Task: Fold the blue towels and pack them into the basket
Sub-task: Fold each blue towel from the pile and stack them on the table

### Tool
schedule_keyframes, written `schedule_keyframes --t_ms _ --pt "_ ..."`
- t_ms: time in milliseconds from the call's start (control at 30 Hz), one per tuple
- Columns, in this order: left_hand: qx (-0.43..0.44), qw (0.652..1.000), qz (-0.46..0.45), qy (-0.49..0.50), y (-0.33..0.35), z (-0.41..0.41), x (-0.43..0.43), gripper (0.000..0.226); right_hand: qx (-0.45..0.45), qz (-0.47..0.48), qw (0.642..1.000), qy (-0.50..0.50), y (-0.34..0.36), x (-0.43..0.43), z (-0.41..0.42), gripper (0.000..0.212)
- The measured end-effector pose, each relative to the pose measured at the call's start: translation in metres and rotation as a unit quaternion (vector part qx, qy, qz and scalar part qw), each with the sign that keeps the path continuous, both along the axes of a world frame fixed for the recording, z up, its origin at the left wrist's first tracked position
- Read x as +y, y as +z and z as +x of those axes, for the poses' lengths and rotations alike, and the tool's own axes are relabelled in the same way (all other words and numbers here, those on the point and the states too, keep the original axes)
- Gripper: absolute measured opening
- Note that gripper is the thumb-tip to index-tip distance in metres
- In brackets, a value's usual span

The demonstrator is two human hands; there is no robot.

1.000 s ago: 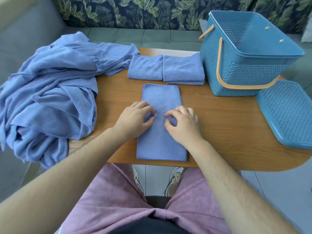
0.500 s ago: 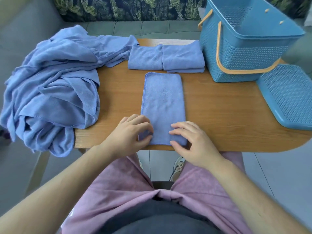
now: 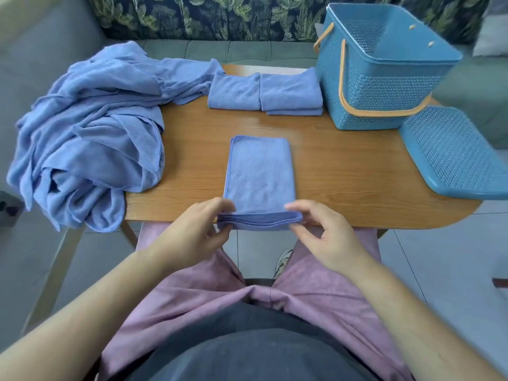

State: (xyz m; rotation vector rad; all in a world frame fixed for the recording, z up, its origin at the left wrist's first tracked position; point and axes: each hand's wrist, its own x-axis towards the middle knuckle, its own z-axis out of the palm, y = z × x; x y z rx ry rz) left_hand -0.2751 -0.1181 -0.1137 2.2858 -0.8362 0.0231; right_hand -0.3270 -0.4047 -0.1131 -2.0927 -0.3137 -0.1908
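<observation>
A blue towel [image 3: 259,171], folded into a long strip, lies on the wooden table [image 3: 343,171] with its near end at the front edge. My left hand [image 3: 198,229] pinches the near left corner and my right hand [image 3: 321,232] pinches the near right corner, lifting the layered end a little off the table. Folded blue towels [image 3: 264,92] sit side by side at the back of the table. The empty blue basket [image 3: 382,78] with orange handles stands at the back right. A heap of unfolded blue towels [image 3: 90,138] covers the table's left end.
The basket's blue lid [image 3: 450,152] lies flat at the table's right edge. A grey-green sofa [image 3: 233,50] with a leaf-patterned back runs behind the table. My pink shorts and a shoe show below the table's front edge.
Both hands slid from the towel's middle down to its near end and took hold of the two near corners, raising that end off the table edge.
</observation>
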Motion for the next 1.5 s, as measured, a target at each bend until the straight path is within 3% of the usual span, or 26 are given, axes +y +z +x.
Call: schedule_keyframes --t_ms 67,167,333,500,967,1100,1233,1300,1500 --pt "0.048 0.997 -0.048 0.038 0.007 -0.003 -0.002 0.047 0.040 0.074 0.996 -0.025 0.007 0.001 0.001 0.046" --pt "0.037 0.994 -0.084 0.065 0.017 0.009 -0.008 0.053 0.042 0.078 0.995 -0.056 0.012 0.000 0.018 0.035" --pt "0.021 0.991 -0.099 0.083 0.035 0.051 -0.023 0.023 0.011 0.034 0.996 -0.075 0.017 0.000 0.066 0.027" --pt "0.084 0.975 -0.139 0.151 0.038 0.091 -0.038 0.017 0.051 0.021 0.994 -0.099 0.016 0.003 0.111 0.027" --pt "0.141 0.971 -0.051 0.189 -0.005 0.158 -0.065 0.047 0.173 -0.137 0.968 -0.119 0.010 0.004 0.180 0.043" --pt "0.068 0.974 0.037 0.214 -0.002 0.155 -0.064 0.047 0.186 -0.213 0.950 -0.131 0.009 0.012 0.178 0.056" --pt "-0.028 0.990 0.058 0.129 0.015 0.138 -0.078 0.056 0.054 -0.335 0.924 -0.175 0.016 0.028 0.161 0.065" --pt "-0.032 0.992 0.070 0.099 0.013 0.132 -0.087 0.063 0.038 -0.336 0.930 -0.146 0.013 0.038 0.155 0.063" --pt "0.025 0.989 0.111 0.100 -0.021 0.135 -0.074 0.072 0.126 -0.300 0.940 -0.100 -0.013 0.033 0.152 0.057"
